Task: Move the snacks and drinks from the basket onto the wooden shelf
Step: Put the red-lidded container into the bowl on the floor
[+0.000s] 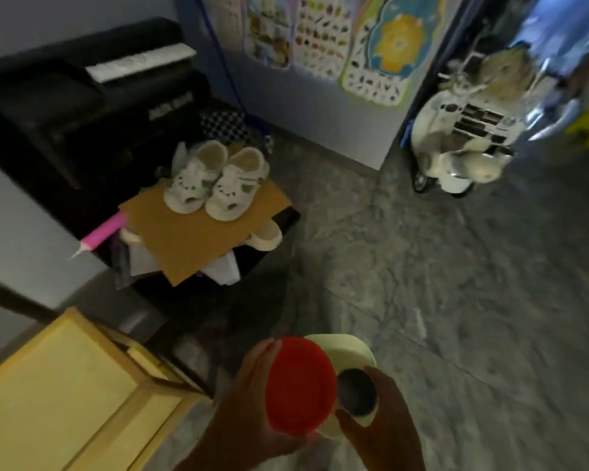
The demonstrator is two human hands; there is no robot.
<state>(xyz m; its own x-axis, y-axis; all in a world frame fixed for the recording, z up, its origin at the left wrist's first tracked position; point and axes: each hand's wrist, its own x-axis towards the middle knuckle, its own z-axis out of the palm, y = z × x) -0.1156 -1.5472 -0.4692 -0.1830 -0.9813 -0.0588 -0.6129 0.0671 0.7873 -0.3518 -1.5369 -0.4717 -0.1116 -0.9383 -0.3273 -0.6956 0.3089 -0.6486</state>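
Fingers: your left hand (252,399) wraps the side of a container with a red lid (300,385); your right hand (381,423) grips a smaller cream item with a dark round top (356,392), perhaps a drink. Both are clenched on their loads, which touch each other.
Step in hand: carrying, by my reading; both items are held in the air above the floor (456,300).
Basket: not in view.
Wooden shelf: the pale wooden unit (65,402) sits low to your left, top face bare, its near corner just beside your left forearm.
Next move: swing both hands left and set the items down upright on that wood, one at a time.
Edges: mind the shelf's front edge and the dark bin (245,266) beyond, topped with cardboard (198,232) and small shoes (215,178).
Open room: the floor is free ahead and to your right; a toy scooter (463,144) stands well apart.
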